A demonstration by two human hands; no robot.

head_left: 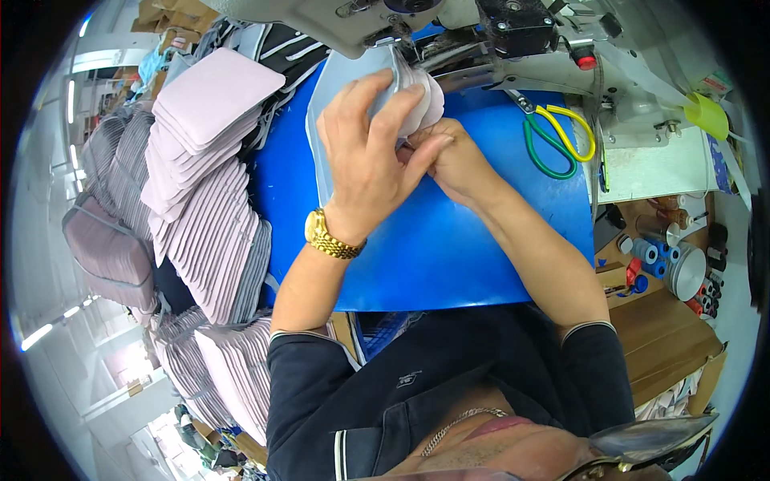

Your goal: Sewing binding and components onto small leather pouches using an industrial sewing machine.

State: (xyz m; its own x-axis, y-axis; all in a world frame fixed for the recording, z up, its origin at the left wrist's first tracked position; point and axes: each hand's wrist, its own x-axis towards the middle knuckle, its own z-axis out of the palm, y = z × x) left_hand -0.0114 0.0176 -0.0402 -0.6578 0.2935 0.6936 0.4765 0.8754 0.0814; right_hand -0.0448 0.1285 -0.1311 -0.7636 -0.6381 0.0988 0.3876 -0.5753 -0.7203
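Observation:
Beneath the head of a sewing machine [321, 20], a light grey-blue and pale pink fabric piece [429, 100] is folded up in layers. My left hand [367, 148], with a gold watch on its wrist, curls its fingers over the piece and grips its raised folds. Right beside it, my right hand [459, 164] is closed at the lower edge of the same piece. Its fingertips are partly hidden behind my left thumb. A flat grey-blue part of the fabric lies under my left hand on the blue table top [409, 256].
Scissors [559, 140] with green and yellow handles lie to the right. Tall stacks of pale pink and grey fabric pieces [204, 208] crowd the table's left side. Thread spools [654, 252] and a cardboard box [670, 341] stand at the lower right.

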